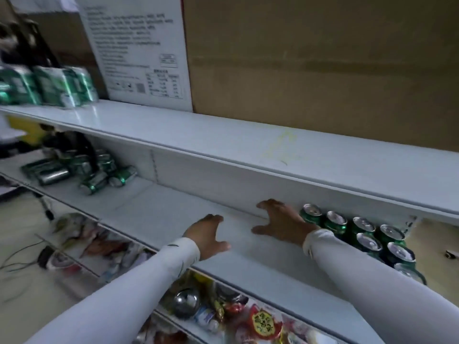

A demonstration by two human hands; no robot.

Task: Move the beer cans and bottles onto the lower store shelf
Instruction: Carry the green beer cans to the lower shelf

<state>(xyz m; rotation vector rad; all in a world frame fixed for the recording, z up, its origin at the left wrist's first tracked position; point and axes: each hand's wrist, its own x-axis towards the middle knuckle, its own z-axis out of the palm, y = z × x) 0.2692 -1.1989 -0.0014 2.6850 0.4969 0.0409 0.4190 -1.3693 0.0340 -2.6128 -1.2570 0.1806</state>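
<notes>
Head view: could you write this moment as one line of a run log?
left hand: open, empty | right hand: open, beside upright green cans | lower shelf: toppled cans far left

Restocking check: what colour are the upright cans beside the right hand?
Green with silver tops, clearest in the head view.

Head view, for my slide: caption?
Both hands, left and right, open over the shelf beside upright cans.

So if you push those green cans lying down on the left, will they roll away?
Probably. The lying cans are round and rest on their sides on a smooth white shelf, so a nudge could set them rolling. They look like smooth metal, maybe slippery. The upright cans seem steadier.
</notes>
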